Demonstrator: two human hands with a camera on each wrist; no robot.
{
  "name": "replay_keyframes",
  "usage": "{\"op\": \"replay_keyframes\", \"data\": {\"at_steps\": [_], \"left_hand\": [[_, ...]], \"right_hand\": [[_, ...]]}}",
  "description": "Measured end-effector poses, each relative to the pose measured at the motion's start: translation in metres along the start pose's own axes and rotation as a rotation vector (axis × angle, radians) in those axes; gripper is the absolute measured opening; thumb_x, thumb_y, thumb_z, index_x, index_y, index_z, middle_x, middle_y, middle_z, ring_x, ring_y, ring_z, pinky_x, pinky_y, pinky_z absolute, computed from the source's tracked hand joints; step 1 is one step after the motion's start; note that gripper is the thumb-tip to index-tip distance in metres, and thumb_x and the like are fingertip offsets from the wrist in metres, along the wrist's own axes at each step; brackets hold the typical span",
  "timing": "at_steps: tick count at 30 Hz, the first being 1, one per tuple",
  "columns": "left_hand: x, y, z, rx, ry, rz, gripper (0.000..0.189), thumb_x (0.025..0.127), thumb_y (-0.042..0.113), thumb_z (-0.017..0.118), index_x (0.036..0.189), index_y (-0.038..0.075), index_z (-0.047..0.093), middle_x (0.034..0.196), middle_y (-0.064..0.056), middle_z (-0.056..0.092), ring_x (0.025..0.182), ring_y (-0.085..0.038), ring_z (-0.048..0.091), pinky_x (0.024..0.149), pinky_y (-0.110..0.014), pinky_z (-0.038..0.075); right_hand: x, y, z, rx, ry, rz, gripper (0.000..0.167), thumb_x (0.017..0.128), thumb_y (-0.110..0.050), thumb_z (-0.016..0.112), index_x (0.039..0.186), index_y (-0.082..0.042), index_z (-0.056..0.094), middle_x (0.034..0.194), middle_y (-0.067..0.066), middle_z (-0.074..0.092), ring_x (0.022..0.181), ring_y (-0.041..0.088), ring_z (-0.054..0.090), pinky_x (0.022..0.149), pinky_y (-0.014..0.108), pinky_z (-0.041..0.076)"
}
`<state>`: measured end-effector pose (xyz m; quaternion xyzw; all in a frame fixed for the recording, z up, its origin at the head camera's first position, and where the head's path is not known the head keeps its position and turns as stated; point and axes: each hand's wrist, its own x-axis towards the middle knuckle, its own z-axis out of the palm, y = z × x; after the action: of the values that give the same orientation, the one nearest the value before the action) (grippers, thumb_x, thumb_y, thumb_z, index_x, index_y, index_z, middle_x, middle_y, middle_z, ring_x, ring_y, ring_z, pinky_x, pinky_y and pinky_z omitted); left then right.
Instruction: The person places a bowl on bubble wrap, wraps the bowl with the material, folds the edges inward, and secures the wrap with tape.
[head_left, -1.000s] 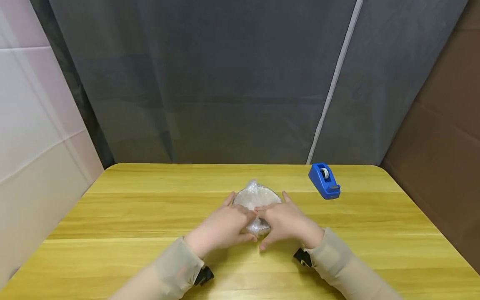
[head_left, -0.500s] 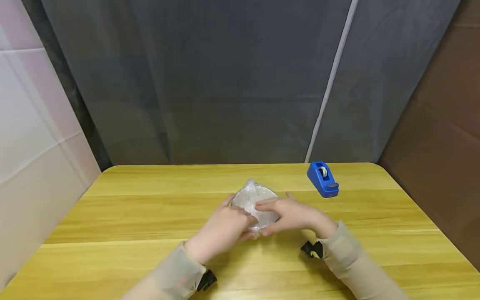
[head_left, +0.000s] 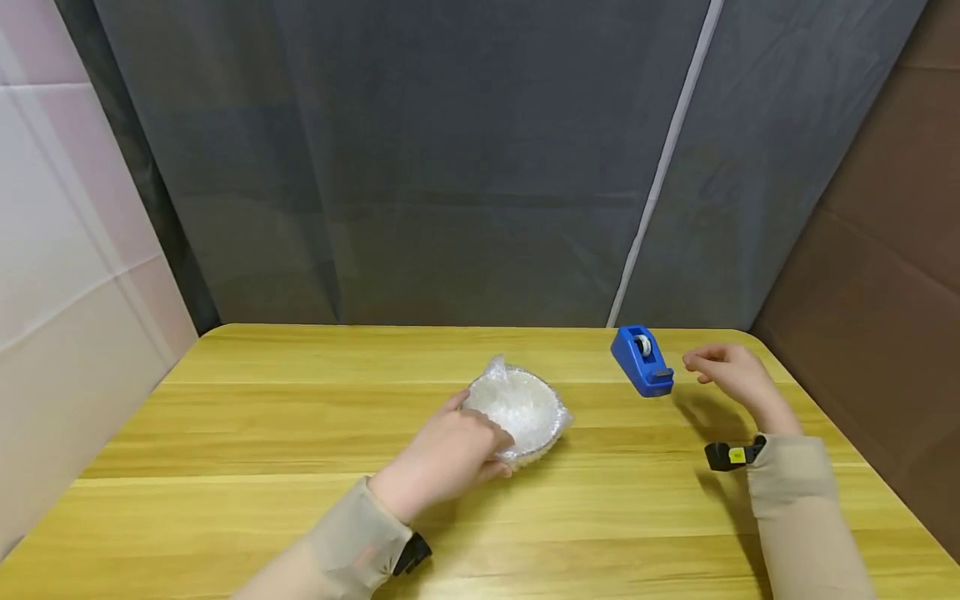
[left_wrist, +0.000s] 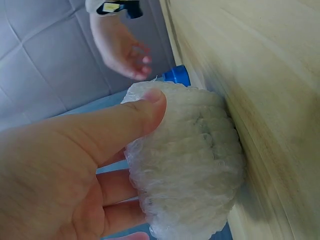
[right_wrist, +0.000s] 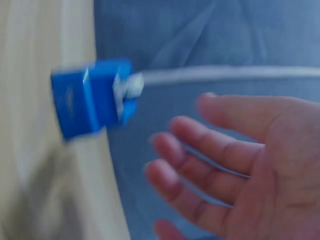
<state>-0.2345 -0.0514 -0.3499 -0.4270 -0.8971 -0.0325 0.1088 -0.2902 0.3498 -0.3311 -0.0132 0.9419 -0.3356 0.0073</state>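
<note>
The thumb of my left hand (head_left: 453, 450) pressed the near outer side of a bowl (head_left: 517, 408) in bubble wrap, and my other left fingers reached over its rim, so the bowl was gripped between them. My right hand (head_left: 738, 379) hung above the bench, its fingers loosely bent, the thumb standing apart from the fingertips in the right wrist view.

The bowl sat on the bench (head_left: 262, 417) around the middle, its opening facing up; I couldn't tell whether its base lay flat. A twist of wrap stuck up at the far side of the rim, and another corner poked out to the right.

Farther off and to the right stood a blue tape dispenser (head_left: 643, 362) holding a white roll (head_left: 645, 345). My right hand was just beside it, on its right, not touching.

Beige sleeves (head_left: 802, 500) covered both my forearms. Behind the far edge of the bench hung a dark grey curtain (head_left: 480, 167), with a pale strip (head_left: 667, 158) running slantwise down its right part.
</note>
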Motion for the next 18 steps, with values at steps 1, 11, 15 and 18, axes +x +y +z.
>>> {"op": "replay_keyframes", "data": {"at_steps": [1,11,15,18], "left_hand": [[0.000,0.000,0.000,-0.004,-0.001,-0.001,0.023,0.081,0.044,0.074,0.090,0.023,0.074,0.079,0.009,0.069,0.080,-0.013,0.065,0.107,-0.056,0.034],[0.000,0.000,0.000,-0.010,-0.007,-0.007,0.024,0.080,0.043,0.074,0.093,0.023,0.074,0.081,0.009,0.069,0.082,-0.012,0.065,0.106,-0.056,0.034],[0.000,0.000,0.000,-0.013,-0.012,-0.008,0.023,0.080,0.043,0.074,0.092,0.023,0.074,0.081,0.010,0.069,0.082,-0.012,0.065,0.106,-0.056,0.034],[0.000,0.000,0.000,-0.016,-0.013,-0.012,0.024,0.080,0.043,0.074,0.093,0.023,0.074,0.081,0.010,0.069,0.082,-0.012,0.065,0.107,-0.056,0.034]], "right_hand": [[0.000,0.006,-0.001,-0.002,-0.021,0.016,0.043,0.099,-0.027,0.054,0.118,0.012,0.061,0.113,0.024,0.064,0.090,0.034,0.064,0.083,0.048,0.048],[0.006,0.023,0.020,-0.060,-0.178,0.056,0.029,0.090,-0.021,0.066,0.080,0.006,0.068,0.072,0.005,0.061,0.062,0.018,0.053,0.058,0.030,0.045],[0.011,0.019,0.035,-0.150,-0.148,0.125,0.043,0.084,-0.039,0.073,0.062,-0.007,0.056,0.057,-0.001,0.045,0.053,0.016,0.043,0.052,0.028,0.033],[0.012,0.014,0.043,-0.223,-0.100,0.151,0.046,0.079,-0.047,0.075,0.064,-0.008,0.055,0.058,0.000,0.043,0.055,0.018,0.043,0.052,0.029,0.031]]}}
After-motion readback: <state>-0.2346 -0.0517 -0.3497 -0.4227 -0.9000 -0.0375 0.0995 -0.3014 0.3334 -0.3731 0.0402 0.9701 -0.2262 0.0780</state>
